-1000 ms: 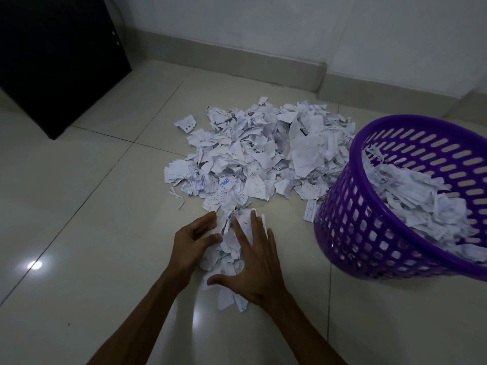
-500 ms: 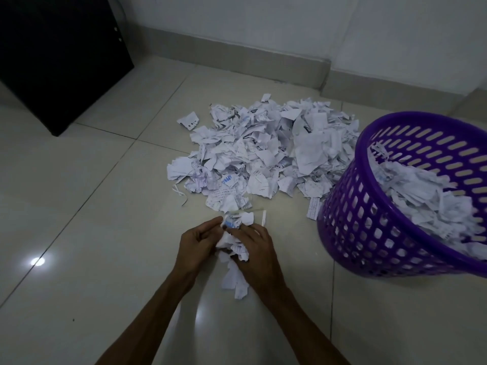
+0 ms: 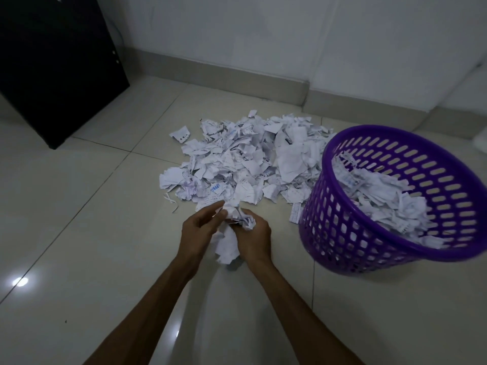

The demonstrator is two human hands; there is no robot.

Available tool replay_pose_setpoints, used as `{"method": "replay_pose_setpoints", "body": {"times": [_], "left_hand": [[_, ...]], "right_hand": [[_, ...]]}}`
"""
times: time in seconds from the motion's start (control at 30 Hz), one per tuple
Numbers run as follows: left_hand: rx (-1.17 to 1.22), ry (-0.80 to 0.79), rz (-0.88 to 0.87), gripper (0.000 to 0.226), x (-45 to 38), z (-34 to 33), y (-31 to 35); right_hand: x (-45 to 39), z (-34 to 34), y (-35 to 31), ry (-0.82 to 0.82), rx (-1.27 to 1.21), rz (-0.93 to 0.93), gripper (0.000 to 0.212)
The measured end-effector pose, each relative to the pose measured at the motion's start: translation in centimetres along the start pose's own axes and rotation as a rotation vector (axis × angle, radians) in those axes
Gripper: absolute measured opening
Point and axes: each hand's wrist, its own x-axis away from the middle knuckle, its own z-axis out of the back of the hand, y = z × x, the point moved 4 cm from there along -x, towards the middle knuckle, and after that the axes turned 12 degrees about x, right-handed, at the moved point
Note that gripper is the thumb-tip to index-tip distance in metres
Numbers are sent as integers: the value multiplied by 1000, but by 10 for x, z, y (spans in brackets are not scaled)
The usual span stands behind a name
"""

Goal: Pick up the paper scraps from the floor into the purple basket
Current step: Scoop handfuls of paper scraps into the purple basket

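A big heap of white paper scraps (image 3: pixel 250 159) lies on the tiled floor. To its right stands the purple basket (image 3: pixel 340 233), tilted toward me and partly filled with scraps (image 3: pixel 382 201). In front of the heap, my left hand (image 3: pixel 197 233) and my right hand (image 3: pixel 254 238) are cupped together around a bunch of scraps (image 3: pixel 232 227), which is squeezed between them and hangs down below the palms. A single strip (image 3: pixel 295 212) lies by the basket's foot.
A black cabinet (image 3: pixel 58 64) stands at the back left. The wall with its skirting (image 3: pixel 237 80) runs behind the heap. A loose scrap (image 3: pixel 180 134) and thin slivers (image 3: pixel 170 201) lie at the heap's left edge.
My hands went from lying spread on the floor scraps to closing together around a bunch. They have lifted it a little off the floor.
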Motion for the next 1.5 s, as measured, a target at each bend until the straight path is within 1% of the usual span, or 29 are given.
{"method": "replay_pose_setpoints", "body": {"times": [0.03, 0.13, 0.2, 0.33, 0.47, 0.53, 0.6, 0.63, 0.7, 0.77, 0.87, 1.0, 1.13, 1.3, 1.33, 1.4, 1.47, 1.5], "left_hand": [[5, 11, -26, 25, 0, -3, 7], [30, 13, -66, 18, -4, -14, 28], [82, 1, -68, 16, -7, -25, 45], [151, -31, -69, 10, -16, -51, 77], [142, -34, -128, 17, -22, -76, 104], [169, -16, -157, 19, -23, -89, 116], [220, -20, -183, 21, -23, -101, 126], [241, -20, -198, 22, -23, -107, 130], [271, -21, -230, 23, -22, -120, 139], [308, -56, -241, 22, -18, -137, 146], [313, -108, -253, 24, -12, -162, 154], [223, -144, -276, 19, -14, -189, 152], [73, -157, -347, 17, -13, -214, 138], [-200, -230, -469, 23, -5, -232, 127], [-256, -247, -494, 26, -5, -236, 126], [-364, -271, -530, 33, -3, -238, 127], [-431, -291, -543, 40, -3, -238, 128], [-452, -288, -550, 42, -4, -237, 128]], "right_hand": [[1, 4, -7, -14, -64, -29, 2], [0, 21, -30, -68, -164, -50, 17], [0, 36, -47, -85, -200, -33, 18], [-4, 66, -79, -60, -287, -37, 24], [-9, 89, -113, -58, -293, -11, 32], [-14, 100, -126, -40, -292, 6, 25], [-17, 111, -138, -19, -288, 23, 23], [-19, 116, -142, -3, -287, 27, 25], [-24, 127, -148, 32, -290, 33, 38], [-27, 140, -150, 50, -300, 18, 45], [-30, 162, -152, 66, -303, 8, 37], [-30, 194, -149, 87, -322, -9, 28], [-30, 226, -137, 105, -253, -31, 23], [-30, 258, -124, 115, -155, -20, 19], [-30, 264, -120, 119, -126, -21, 20], [-33, 269, -113, 104, -36, -18, 31], [-35, 274, -105, 97, 28, -9, 36], [-35, 276, -102, 101, 66, 1, 42]]}}
